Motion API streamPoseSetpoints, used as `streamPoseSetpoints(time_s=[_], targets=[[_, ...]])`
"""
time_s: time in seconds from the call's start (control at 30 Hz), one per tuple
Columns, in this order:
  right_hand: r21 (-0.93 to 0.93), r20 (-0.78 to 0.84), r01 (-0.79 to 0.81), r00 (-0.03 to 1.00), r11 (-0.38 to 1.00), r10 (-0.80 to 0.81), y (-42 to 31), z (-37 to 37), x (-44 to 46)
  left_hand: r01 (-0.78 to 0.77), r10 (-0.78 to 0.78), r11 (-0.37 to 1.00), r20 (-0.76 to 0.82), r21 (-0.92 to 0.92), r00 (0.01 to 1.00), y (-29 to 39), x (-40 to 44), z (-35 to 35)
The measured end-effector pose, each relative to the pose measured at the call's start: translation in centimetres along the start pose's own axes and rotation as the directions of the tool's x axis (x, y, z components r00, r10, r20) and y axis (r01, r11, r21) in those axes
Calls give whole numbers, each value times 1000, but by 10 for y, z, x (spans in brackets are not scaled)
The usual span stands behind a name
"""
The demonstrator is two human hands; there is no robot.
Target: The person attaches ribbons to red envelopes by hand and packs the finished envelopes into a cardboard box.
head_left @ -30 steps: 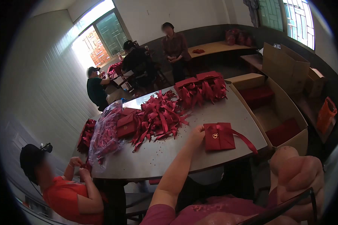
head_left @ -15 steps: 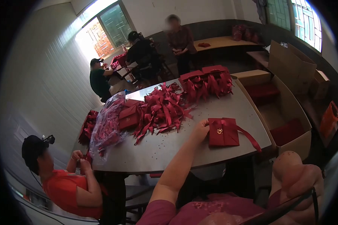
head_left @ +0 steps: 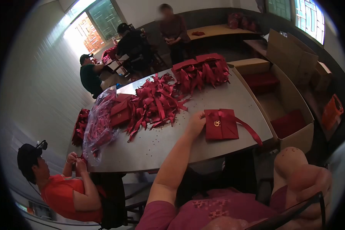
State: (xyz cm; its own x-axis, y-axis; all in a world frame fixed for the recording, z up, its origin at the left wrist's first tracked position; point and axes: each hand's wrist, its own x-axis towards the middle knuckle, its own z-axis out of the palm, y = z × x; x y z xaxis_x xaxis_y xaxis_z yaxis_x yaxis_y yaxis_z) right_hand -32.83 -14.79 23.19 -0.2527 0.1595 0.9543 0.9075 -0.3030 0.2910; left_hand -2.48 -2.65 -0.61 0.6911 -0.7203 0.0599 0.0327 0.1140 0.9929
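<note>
My left hand (head_left: 197, 119) pinches the left edge of a dark red pouch (head_left: 221, 125) near the table's front edge. The pouch lies flat, with a gold emblem on its front and a red ribbon trailing right over the table edge. Close to the camera at the lower right, my right hand (head_left: 309, 183) is raised, its fingers curled; whatever it may hold is hidden. Beyond my left hand, a heap of red ribbons (head_left: 155, 101) and a row of red pouches with ribbons (head_left: 201, 72) lie on the grey table (head_left: 142, 155).
A plastic bag (head_left: 99, 130) of red items lies on the table's left. Beside that end, a person in orange-red (head_left: 71, 195) handles something small. An open carton (head_left: 283, 103) with red items stands right. Three other people are farther back, near a window and bench (head_left: 226, 31).
The camera view has shifted, moving the table and the people in the frame. My left hand still holds the pouch, and my right hand remains raised near the camera.
</note>
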Motion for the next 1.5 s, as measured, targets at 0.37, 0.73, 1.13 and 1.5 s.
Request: streamPoseSetpoints(time_s=[0.37,0.73,1.13,1.5], targets=[[-9,27,18,999,1000,-18,5,-26,23,43,-41,996,16,-74,999,2,1,2],[-58,42,14,999,998,-11,-5,-45,25,32,-32,999,-5,-30,999,5,-1,2],[-128,86,24,996,991,-13,-28,-36,25,35,-36,998,-19,-60,999,16,-6,10],[-116,89,36,996,993,-26,-26,-28,25,30,-31,997,-14,-72,999,13,-3,10]])
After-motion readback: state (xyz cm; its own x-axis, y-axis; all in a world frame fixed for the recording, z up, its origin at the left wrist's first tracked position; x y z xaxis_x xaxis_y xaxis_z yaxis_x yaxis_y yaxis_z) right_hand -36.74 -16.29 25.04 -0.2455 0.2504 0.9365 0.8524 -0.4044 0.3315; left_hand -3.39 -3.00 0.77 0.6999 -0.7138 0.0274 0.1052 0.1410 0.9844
